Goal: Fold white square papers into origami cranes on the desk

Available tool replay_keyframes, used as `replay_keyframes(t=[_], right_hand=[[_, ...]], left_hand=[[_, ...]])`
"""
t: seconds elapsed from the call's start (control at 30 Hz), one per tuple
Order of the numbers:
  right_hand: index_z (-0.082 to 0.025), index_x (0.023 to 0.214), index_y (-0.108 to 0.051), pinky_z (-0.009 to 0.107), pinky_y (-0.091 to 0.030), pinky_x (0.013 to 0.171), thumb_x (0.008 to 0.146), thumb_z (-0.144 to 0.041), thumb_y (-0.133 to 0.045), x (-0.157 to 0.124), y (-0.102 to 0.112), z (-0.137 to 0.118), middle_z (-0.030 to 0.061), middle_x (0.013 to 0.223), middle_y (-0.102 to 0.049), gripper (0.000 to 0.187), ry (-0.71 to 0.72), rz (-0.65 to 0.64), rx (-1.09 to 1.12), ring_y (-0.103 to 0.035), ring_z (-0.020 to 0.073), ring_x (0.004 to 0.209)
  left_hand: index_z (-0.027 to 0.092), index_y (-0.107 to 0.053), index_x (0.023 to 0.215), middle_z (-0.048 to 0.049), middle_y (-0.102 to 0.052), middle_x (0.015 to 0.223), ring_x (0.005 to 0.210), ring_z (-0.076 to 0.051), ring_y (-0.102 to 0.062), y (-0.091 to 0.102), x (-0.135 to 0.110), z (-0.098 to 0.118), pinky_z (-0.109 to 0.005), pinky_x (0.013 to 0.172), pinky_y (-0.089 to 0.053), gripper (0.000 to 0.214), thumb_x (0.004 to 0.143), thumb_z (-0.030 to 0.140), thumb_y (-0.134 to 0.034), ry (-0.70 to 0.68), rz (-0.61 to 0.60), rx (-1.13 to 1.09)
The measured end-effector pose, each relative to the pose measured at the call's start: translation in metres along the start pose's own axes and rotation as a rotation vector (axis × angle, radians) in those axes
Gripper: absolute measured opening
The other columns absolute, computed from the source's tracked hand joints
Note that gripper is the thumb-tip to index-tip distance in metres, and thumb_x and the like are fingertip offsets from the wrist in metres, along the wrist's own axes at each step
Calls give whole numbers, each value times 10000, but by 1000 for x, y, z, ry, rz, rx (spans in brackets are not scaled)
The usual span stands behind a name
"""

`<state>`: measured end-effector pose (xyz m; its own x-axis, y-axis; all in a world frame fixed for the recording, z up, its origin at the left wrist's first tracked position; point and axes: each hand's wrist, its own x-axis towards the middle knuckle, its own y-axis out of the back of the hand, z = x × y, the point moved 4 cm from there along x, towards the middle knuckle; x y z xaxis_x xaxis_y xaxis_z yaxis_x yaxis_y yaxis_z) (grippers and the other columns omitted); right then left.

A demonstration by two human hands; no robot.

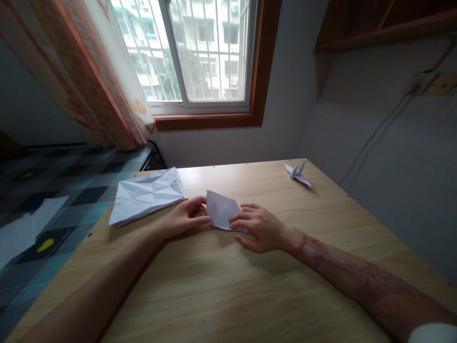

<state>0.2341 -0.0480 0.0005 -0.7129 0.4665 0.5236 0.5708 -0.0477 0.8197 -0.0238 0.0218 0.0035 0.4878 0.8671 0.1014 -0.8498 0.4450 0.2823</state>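
A small folded white paper (220, 209) lies on the wooden table (228, 286) between my hands. My left hand (185, 217) curls its fingers against the paper's left edge, pinching it. My right hand (257, 226) rests on the paper's right corner, fingertips pressing it onto the table. A stack of creased white paper sheets (147, 194) lies to the left of my left hand. A finished white paper crane (297, 174) stands at the table's far right.
The table stands in a corner, with a grey wall on the right and a window (200, 52) with a patterned curtain (82, 71) behind it. A bed with a checked cover (46, 190) lies along the table's left side.
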Motion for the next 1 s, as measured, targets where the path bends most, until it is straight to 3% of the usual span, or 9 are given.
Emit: replay_keyframes(t=[0.13,0.27,0.37,0.47,0.57,0.63,0.77,0.9,1.0], right_hand=[[-245,1163,-742,482,-493,1201,967,-299,-721,0,1,1,65,1204,-830,204,-10,19,8,-777,255,1091],[-254,1190,-731,489,-495,1206,967,-290,-719,1,0,-1,65,1226,-828,227,12,-2,31,-775,251,1103],[-256,1259,-703,477,-512,1197,978,-278,-710,1,1,-5,69,1276,-816,281,63,-2,79,-771,250,1136],[-252,1317,-665,469,-546,1150,988,-237,-696,0,7,-4,100,1356,-774,331,28,115,159,-739,269,1219],[-235,1341,-636,485,-560,1128,1039,-199,-621,-2,13,7,139,1362,-727,305,-151,302,244,-685,289,1289],[-230,1300,-654,482,-570,1105,1072,-180,-567,-2,13,14,132,1283,-735,249,-230,348,282,-691,281,1242],[-239,1141,-729,437,-585,1044,1066,-190,-640,3,7,15,102,1208,-768,126,-162,220,264,-713,255,1144],[-253,1180,-749,422,-586,1009,1070,-253,-693,6,0,8,93,1257,-780,123,-63,83,142,-729,246,1118],[-242,1161,-761,399,-582,976,1091,-296,-688,6,-3,10,82,1203,-800,114,-70,79,106,-742,235,1064]], left_hand=[[177,-762,1231,-85,-777,977,855,-212,-705,-5,-2,1,-287,760,-557,536,805,455,-929,33,-170,-38],[167,-793,1083,-6,-679,782,677,-153,-571,-8,1,-1,-237,593,-431,399,875,499,-871,21,-76,91],[162,-805,993,-27,-706,841,744,-177,-589,-11,3,2,-259,649,-471,375,910,528,-818,-34,-21,187],[164,-813,951,-39,-725,867,791,-201,-608,-12,3,6,-280,704,-507,376,937,537,-770,-64,-10,227],[177,-814,934,-27,-707,829,764,-198,-592,-13,2,7,-278,688,-498,370,941,542,-756,-54,-36,245],[182,-805,924,-12,-670,789,735,-186,-564,-14,1,6,-266,655,-468,361,943,539,-750,-44,-50,252],[184,-760,855,20,-547,714,677,-152,-473,-17,-1,3,-243,597,-374,344,953,512,-740,-76,-30,324],[191,-750,882,32,-505,707,659,-145,-442,-23,-2,2,-247,595,-338,339,978,514,-716,-101,-49,403],[189,-746,881,38,-487,701,658,-141,-434,-29,-3,5,-251,603,-326,340,989,509,-705,-108,-61,423]])
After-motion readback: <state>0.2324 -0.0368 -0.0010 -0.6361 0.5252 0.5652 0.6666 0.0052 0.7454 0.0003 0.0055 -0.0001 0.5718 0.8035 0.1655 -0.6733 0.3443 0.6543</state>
